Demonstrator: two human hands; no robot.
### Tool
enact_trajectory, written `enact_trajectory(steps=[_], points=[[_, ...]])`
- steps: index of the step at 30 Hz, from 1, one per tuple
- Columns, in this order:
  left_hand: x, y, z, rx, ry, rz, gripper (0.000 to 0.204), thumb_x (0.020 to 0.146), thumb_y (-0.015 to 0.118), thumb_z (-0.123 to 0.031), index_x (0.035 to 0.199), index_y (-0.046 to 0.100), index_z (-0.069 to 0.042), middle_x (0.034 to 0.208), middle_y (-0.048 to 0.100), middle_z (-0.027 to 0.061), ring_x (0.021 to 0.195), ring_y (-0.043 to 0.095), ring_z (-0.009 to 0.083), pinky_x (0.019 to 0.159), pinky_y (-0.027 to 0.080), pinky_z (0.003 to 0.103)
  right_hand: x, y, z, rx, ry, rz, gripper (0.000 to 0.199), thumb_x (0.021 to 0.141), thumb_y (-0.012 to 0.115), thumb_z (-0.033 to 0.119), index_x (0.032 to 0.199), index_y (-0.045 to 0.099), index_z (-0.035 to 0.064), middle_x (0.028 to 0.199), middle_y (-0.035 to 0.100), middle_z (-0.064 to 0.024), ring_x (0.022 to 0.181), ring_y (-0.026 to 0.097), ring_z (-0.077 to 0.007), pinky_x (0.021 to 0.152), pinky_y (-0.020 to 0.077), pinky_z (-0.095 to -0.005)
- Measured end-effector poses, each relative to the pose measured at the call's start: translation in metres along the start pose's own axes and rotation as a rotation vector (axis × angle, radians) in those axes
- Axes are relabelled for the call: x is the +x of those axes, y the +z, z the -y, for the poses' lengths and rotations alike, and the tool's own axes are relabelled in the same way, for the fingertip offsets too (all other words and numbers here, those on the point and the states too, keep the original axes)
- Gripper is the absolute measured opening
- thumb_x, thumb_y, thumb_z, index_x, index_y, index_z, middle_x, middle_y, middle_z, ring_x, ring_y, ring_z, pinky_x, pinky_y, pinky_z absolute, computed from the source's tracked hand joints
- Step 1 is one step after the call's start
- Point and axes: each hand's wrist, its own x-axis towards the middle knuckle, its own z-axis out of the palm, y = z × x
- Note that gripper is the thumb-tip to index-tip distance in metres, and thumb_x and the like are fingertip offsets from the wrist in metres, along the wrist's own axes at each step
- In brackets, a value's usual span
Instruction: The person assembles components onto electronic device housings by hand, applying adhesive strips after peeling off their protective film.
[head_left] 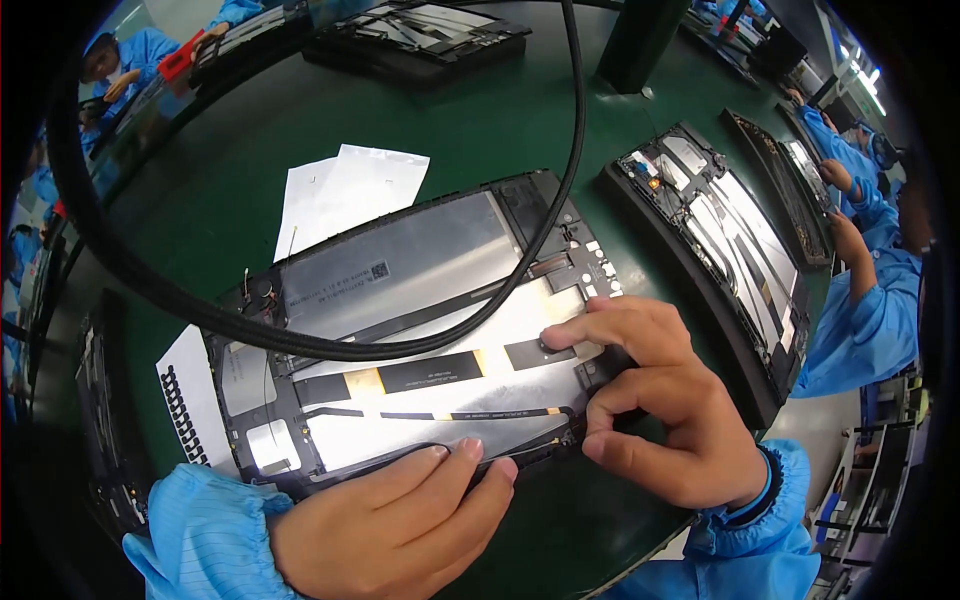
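An opened tablet (400, 270) lies back-up on the green table (230, 160), showing silver battery panels and black flat ribbon cables (430, 372). My left hand (400, 520) rests on the near edge of the tablet, fingers lying flat against its frame. My right hand (660, 400) is at the tablet's right end: the index finger presses on a black ribbon connector (538, 352), and the thumb and other fingers curl around the frame's corner. Both sleeves are light blue.
A thick black cable (300, 340) arcs over the tablet from the upper right. White sheets (345, 185) lie behind it, a comb-edged white strip (185, 400) at its left. More opened tablets (720, 240) sit to the right and at the back. People in blue work at both sides.
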Motion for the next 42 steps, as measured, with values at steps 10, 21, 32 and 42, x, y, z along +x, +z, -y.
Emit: enact_trajectory(steps=[10, 21, 32, 42], points=[[0.000, -0.001, -0.002, -0.001, -0.021, -0.009, 0.019, 0.069, 0.063, -0.002, 0.087, 0.061, 0.004, 0.097, 0.058, 0.0152, 0.088, 0.057, 0.0269, 0.068, 0.053, 0.031, 0.000, 0.002, 0.002, -0.032, 0.002, -0.001, 0.008, 0.065, 0.064, 0.011, 0.067, 0.060, 0.0058, 0.117, 0.050, -0.0147, 0.114, 0.034, -0.0321, 0.099, 0.0187, -0.0446], [0.014, -0.007, -0.006, -0.004, 0.006, 0.055, 0.019, 0.072, 0.056, -0.005, 0.089, 0.061, 0.003, 0.103, 0.057, 0.0148, 0.093, 0.056, 0.0282, 0.071, 0.051, 0.031, 0.001, 0.004, -0.001, -0.069, -0.020, -0.016, 0.007, 0.066, 0.064, 0.012, 0.067, 0.059, 0.0058, 0.117, 0.050, -0.0144, 0.113, 0.035, -0.0319, 0.098, 0.0202, -0.0438], [0.012, 0.000, -0.009, 0.004, -0.057, -0.030, 0.023, 0.077, 0.048, -0.004, 0.096, 0.057, 0.004, 0.111, 0.052, 0.0165, 0.101, 0.052, 0.0291, 0.079, 0.046, 0.034, -0.010, -0.002, -0.014, 0.177, -0.040, -0.181, 0.016, 0.056, 0.069, 0.001, 0.071, 0.064, 0.0032, 0.101, 0.058, -0.0127, 0.103, 0.050, -0.0314, 0.088, 0.0384, -0.0399], [0.010, 0.000, -0.008, 0.053, -0.032, 0.004, 0.024, 0.078, 0.047, -0.007, 0.097, 0.056, 0.006, 0.114, 0.051, 0.0170, 0.104, 0.051, 0.0289, 0.082, 0.046, 0.032, -0.007, 0.009, -0.006, -0.104, -0.162, -0.174, 0.018, 0.054, 0.069, 0.003, 0.070, 0.061, 0.0056, 0.100, 0.058, -0.0100, 0.095, 0.050, -0.0287, 0.080, 0.0356, -0.0377]])
